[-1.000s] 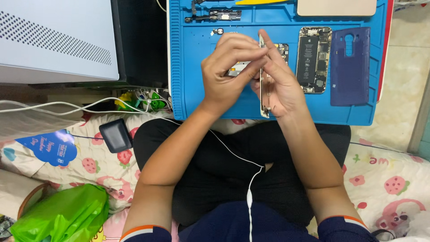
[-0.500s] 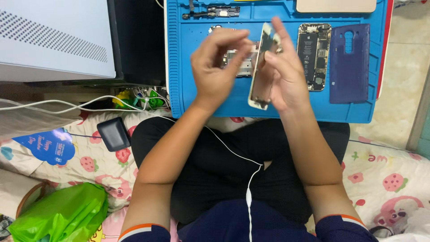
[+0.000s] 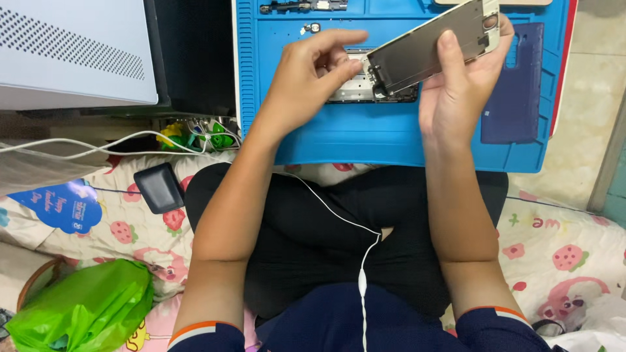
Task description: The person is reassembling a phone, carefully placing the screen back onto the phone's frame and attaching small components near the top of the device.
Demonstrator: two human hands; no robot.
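While gripped, phone screen panel (image 3: 430,49).

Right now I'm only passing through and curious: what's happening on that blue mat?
A seated person is working on a taken-apart phone over a blue work mat. The right hand holds up a phone screen panel, dark back showing. The left hand pinches the panel's lower end. Under it, an opened phone body lies on the mat, with a dark blue back cover to the right.
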